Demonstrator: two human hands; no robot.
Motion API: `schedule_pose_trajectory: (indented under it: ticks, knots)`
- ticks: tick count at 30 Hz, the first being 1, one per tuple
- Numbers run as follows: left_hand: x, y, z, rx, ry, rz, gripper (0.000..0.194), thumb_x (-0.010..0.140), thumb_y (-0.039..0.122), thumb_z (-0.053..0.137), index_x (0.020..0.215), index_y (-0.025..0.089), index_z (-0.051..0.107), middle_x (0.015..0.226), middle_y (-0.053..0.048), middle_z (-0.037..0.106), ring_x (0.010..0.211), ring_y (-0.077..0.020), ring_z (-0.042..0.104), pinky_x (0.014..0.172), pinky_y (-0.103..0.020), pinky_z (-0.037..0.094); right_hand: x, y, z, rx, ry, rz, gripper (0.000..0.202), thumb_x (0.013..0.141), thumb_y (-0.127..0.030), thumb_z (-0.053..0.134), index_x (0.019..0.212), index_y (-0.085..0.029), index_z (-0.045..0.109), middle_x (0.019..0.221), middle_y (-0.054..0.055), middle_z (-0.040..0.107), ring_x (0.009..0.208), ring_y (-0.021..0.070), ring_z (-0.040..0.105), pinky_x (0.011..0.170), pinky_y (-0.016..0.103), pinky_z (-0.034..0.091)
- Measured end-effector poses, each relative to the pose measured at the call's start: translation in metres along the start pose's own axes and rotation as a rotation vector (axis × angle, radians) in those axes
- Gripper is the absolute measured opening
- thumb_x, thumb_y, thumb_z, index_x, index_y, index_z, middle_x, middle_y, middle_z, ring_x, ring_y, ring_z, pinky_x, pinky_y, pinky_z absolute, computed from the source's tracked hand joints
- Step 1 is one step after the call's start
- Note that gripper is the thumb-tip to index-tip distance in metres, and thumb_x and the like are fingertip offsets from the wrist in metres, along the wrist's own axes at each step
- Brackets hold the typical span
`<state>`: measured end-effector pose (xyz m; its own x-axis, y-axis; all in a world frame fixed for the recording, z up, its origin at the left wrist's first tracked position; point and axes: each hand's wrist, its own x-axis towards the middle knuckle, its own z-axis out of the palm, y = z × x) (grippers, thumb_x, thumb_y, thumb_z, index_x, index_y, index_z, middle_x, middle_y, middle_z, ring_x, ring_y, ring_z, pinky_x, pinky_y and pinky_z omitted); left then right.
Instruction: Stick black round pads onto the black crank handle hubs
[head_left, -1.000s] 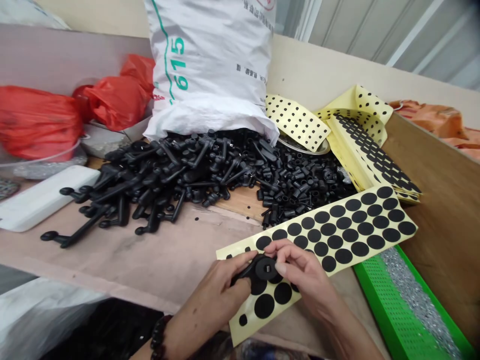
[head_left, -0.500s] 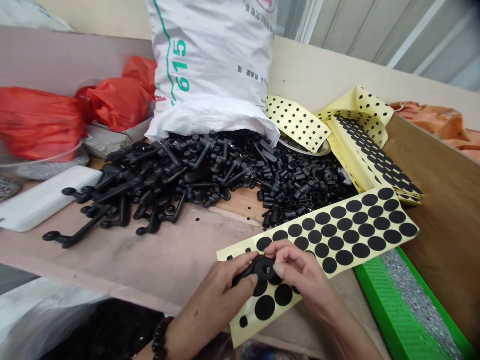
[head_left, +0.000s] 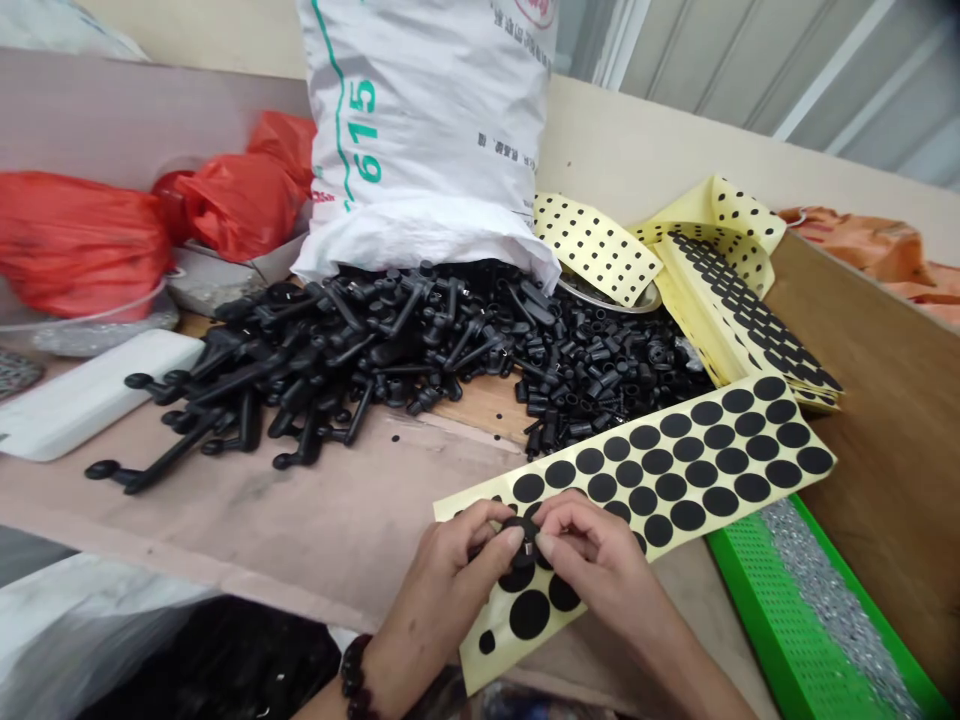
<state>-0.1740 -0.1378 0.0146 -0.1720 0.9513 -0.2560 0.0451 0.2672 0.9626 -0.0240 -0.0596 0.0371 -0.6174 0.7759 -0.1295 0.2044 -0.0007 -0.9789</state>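
Observation:
Both hands meet over a yellow sheet of round black stickers (head_left: 701, 474). Between them is a black crank handle (head_left: 527, 546), its round hub facing up with a small slot that shows a bright metal glint. My left hand (head_left: 457, 570) is closed on it, thumb on the hub's near left edge, and covers most of the arm. With thumb and fingers bent, my right hand (head_left: 592, 550) grips the hub's right edge. Whether a sticker is between those fingertips is hidden. A beaded bracelet circles the left wrist.
Black crank handles (head_left: 322, 350) spill from a white woven sack (head_left: 427, 130), beside small black plastic pieces (head_left: 600, 360). At right are more sticker sheets (head_left: 750, 300) and a green bin (head_left: 780, 600) of small metal parts. Red bags (head_left: 82, 240) and a white box (head_left: 97, 395) lie left.
The left thumb has slid up onto the hub's edge. Fingers of the right hand have drawn down closer around the hub, and the crank handle has shifted slightly.

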Motion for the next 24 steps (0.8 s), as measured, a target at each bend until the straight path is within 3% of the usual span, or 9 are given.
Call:
schedule_pose_trajectory:
  ticks: [6, 9, 12, 14, 18, 20, 22, 24]
  knots:
    - [-0.006, -0.001, -0.002, -0.096, 0.021, -0.006, 0.031, 0.080, 0.042, 0.053, 0.093, 0.015, 0.058, 0.057, 0.005, 0.046, 0.050, -0.0098, 0.041, 0.047, -0.019, 0.037, -0.006, 0.006, -0.005, 0.473, -0.082, 0.266, 0.019, 0.075, -0.033, 0.068, 0.076, -0.014, 0.073, 0.104, 0.008, 0.063, 0.074, 0.0125, 0.060, 0.076, 0.028, 0.050]
    - [-0.007, -0.003, -0.003, -0.148, 0.048, 0.002, 0.031, 0.079, 0.042, 0.055, 0.093, 0.014, 0.059, 0.056, 0.005, 0.047, 0.048, -0.0089, 0.042, 0.045, -0.019, 0.036, -0.005, 0.013, -0.003, 0.635, -0.078, 0.293, 0.019, 0.077, -0.030, 0.066, 0.078, -0.012, 0.071, 0.099, 0.010, 0.067, 0.076, 0.0148, 0.063, 0.078, 0.030, 0.050]
    - [-0.010, -0.004, -0.003, -0.172, 0.066, 0.000, 0.031, 0.079, 0.042, 0.055, 0.093, 0.014, 0.059, 0.054, 0.006, 0.044, 0.046, -0.0080, 0.041, 0.044, -0.018, 0.035, -0.003, 0.015, 0.003, 0.643, -0.031, 0.251, 0.020, 0.083, -0.034, 0.059, 0.088, -0.016, 0.066, 0.094, 0.009, 0.068, 0.080, 0.0164, 0.063, 0.076, 0.030, 0.051]
    - [-0.015, -0.003, -0.001, -0.178, 0.082, -0.004, 0.028, 0.080, 0.040, 0.055, 0.092, 0.015, 0.060, 0.054, 0.006, 0.044, 0.047, -0.0076, 0.040, 0.044, -0.017, 0.035, -0.005, 0.013, 0.008, 0.449, -0.019, 0.191, 0.021, 0.084, -0.037, 0.056, 0.094, -0.019, 0.063, 0.090, 0.006, 0.067, 0.077, 0.0157, 0.062, 0.072, 0.027, 0.051]
    - [-0.033, -0.002, 0.002, -0.266, 0.087, 0.009, 0.020, 0.080, 0.029, 0.054, 0.091, 0.015, 0.062, 0.059, 0.005, 0.048, 0.049, -0.0069, 0.042, 0.045, -0.016, 0.035, -0.016, 0.011, 0.021, -0.243, -0.011, -0.049, 0.023, 0.088, -0.038, 0.048, 0.099, -0.024, 0.062, 0.061, -0.002, 0.059, 0.057, 0.0138, 0.058, 0.058, 0.021, 0.049]
    - [-0.043, -0.006, 0.002, -0.349, 0.057, -0.015, 0.022, 0.080, 0.029, 0.055, 0.095, 0.014, 0.060, 0.061, 0.004, 0.050, 0.047, -0.0061, 0.042, 0.043, -0.016, 0.035, -0.020, 0.018, 0.027, -0.407, -0.014, -0.170, 0.023, 0.091, -0.035, 0.041, 0.099, -0.025, 0.060, 0.053, -0.004, 0.057, 0.048, 0.0129, 0.056, 0.050, 0.019, 0.047]
    - [-0.052, -0.011, 0.000, -0.421, 0.042, -0.063, 0.025, 0.079, 0.029, 0.056, 0.098, 0.014, 0.059, 0.064, 0.003, 0.052, 0.046, -0.0056, 0.043, 0.043, -0.016, 0.035, -0.023, 0.027, 0.033, -0.507, -0.062, -0.322, 0.021, 0.091, -0.030, 0.040, 0.102, -0.025, 0.058, 0.066, -0.001, 0.066, 0.053, 0.0141, 0.061, 0.051, 0.020, 0.050]
    - [-0.063, -0.015, -0.002, -0.475, 0.031, -0.094, 0.025, 0.078, 0.027, 0.057, 0.099, 0.014, 0.060, 0.071, 0.000, 0.057, 0.051, -0.0064, 0.045, 0.046, -0.016, 0.036, -0.027, 0.033, 0.039, -0.606, -0.169, -0.526, 0.024, 0.090, -0.024, 0.041, 0.110, -0.023, 0.055, 0.086, 0.004, 0.070, 0.070, 0.0178, 0.067, 0.062, 0.024, 0.054]
